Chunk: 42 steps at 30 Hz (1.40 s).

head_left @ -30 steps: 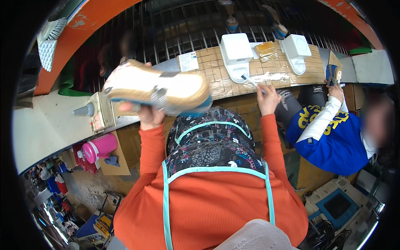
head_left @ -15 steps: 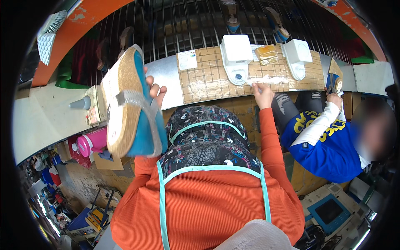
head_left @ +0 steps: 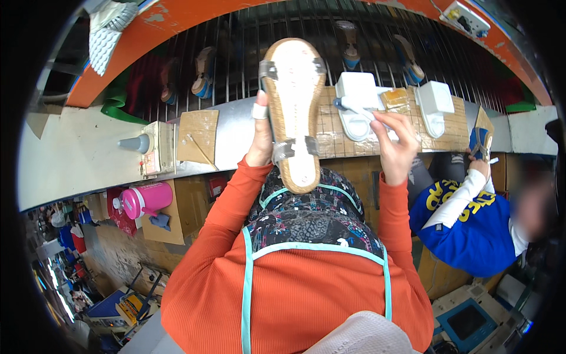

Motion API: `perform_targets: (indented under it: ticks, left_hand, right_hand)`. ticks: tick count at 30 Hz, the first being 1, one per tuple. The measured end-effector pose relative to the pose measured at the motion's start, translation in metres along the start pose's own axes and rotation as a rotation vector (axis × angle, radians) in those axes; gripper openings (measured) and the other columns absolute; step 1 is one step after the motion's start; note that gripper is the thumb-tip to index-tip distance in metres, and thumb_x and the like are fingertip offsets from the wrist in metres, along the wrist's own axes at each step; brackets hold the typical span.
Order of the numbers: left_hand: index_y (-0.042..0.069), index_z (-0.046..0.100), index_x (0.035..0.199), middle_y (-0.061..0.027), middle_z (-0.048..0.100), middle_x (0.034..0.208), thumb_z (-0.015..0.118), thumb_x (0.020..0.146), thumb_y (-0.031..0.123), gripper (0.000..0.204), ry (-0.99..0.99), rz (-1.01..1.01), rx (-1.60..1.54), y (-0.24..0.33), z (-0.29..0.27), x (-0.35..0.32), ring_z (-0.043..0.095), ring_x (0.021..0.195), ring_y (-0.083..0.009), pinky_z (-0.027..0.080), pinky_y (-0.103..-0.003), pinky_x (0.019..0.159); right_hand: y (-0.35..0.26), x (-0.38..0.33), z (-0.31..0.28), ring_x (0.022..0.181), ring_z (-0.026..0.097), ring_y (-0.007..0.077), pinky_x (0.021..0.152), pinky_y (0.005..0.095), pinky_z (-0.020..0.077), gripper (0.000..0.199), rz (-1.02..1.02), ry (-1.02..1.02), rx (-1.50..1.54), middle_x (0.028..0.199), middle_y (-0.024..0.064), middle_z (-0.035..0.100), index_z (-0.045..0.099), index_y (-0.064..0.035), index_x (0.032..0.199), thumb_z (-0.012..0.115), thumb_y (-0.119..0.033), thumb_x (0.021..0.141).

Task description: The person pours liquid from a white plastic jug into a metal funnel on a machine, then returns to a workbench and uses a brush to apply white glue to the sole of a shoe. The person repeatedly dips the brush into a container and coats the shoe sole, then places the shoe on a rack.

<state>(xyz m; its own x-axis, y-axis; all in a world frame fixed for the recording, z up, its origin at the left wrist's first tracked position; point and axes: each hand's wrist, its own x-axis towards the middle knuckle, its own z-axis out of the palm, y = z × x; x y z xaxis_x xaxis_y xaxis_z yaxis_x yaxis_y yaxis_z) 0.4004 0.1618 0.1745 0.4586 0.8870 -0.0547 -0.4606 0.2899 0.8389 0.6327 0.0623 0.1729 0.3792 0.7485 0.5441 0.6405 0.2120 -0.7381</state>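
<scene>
Gripping the sandal (head_left: 293, 100) in the left hand (head_left: 262, 133), pale underside facing the camera, wide end beyond the grip, narrow end on the body side of it; thumb along its left edge, other fingers hidden behind. Right hand (head_left: 400, 141) has a white stick tool (head_left: 358, 110) pinched near one end, dark tip running left of that grip toward the sandal; can't tell if the tip touches the white container (head_left: 356, 84) there. Container's dish-like foot (head_left: 357, 131) is left of the right fingertips, yellow block (head_left: 395, 98) just beyond them, second white container (head_left: 437, 96) further right. Risks, my read: left hold looks one-sided, so a push on the sandal's far edge could roll it; end-pinched tool could pivot if it knocks the container; anything wet on the tip could smear the greyish straps (head_left: 302, 147).
</scene>
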Motion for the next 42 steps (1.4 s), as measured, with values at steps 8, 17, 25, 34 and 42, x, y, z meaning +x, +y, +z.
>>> perform_targets:
  ticks: [8, 17, 25, 34, 42]
  left_hand:
    - [-0.004, 0.05, 0.124, -0.0136, 0.062, 0.113, 0.048, 0.091, 0.063, 0.075, -0.075, 0.137, 0.031, 0.001, 0.009, -0.004, 0.063, 0.099, -0.0178, 0.052, -0.03, 0.086]
    - [-0.005, 0.053, 0.121, -0.0065, 0.062, 0.084, 0.055, 0.09, 0.058, 0.07, 0.064, 0.367, 0.381, 0.01, -0.007, -0.022, 0.056, 0.075, -0.0087, 0.044, -0.024, 0.067]
    - [-0.003, 0.053, 0.121, -0.0043, 0.06, 0.073, 0.058, 0.089, 0.056, 0.068, 0.098, 0.432, 0.464, 0.018, -0.014, -0.027, 0.052, 0.068, -0.007, 0.04, -0.025, 0.06]
    - [-0.004, 0.053, 0.123, -0.0092, 0.064, 0.087, 0.055, 0.093, 0.048, 0.06, 0.006, 0.372, 0.402, 0.028, -0.008, -0.018, 0.059, 0.082, -0.0102, 0.045, -0.024, 0.073]
    - [-0.001, 0.058, 0.111, -0.0068, 0.062, 0.094, 0.048, 0.095, 0.051, 0.055, -0.053, 0.196, 0.21, 0.039, 0.005, -0.002, 0.058, 0.084, -0.0102, 0.047, -0.025, 0.075]
  right_hand:
    - [-0.074, 0.002, 0.025, 0.07, 0.053, 0.0122, 0.07, 0.0263, 0.0415, 0.02, -0.005, -0.018, 0.173, 0.089, 0.0024, 0.06, 0.075, -0.0069, 0.096, 0.078, -0.006, 0.077]
    - [-0.074, 0.021, 0.051, 0.061, 0.045, 0.0093, 0.07, 0.0262, 0.0339, 0.02, -0.148, -0.013, 0.077, 0.085, -0.0005, 0.06, 0.076, -0.0095, 0.097, 0.079, -0.012, 0.077]
    - [-0.083, 0.045, 0.063, 0.062, 0.045, 0.0095, 0.068, 0.027, 0.0333, 0.018, -0.189, 0.001, 0.075, 0.086, -0.0013, 0.06, 0.076, -0.0104, 0.094, 0.08, -0.015, 0.077]
    - [-0.069, 0.07, 0.048, 0.072, 0.052, 0.0122, 0.072, 0.0279, 0.034, 0.021, -0.349, -0.068, 0.092, 0.086, -0.0004, 0.06, 0.076, -0.0108, 0.093, 0.081, -0.011, 0.073]
    - [-0.059, 0.067, 0.037, 0.074, 0.052, 0.0134, 0.073, 0.0291, 0.0332, 0.021, -0.397, -0.083, 0.037, 0.087, 0.0001, 0.062, 0.076, -0.0111, 0.093, 0.081, -0.014, 0.072]
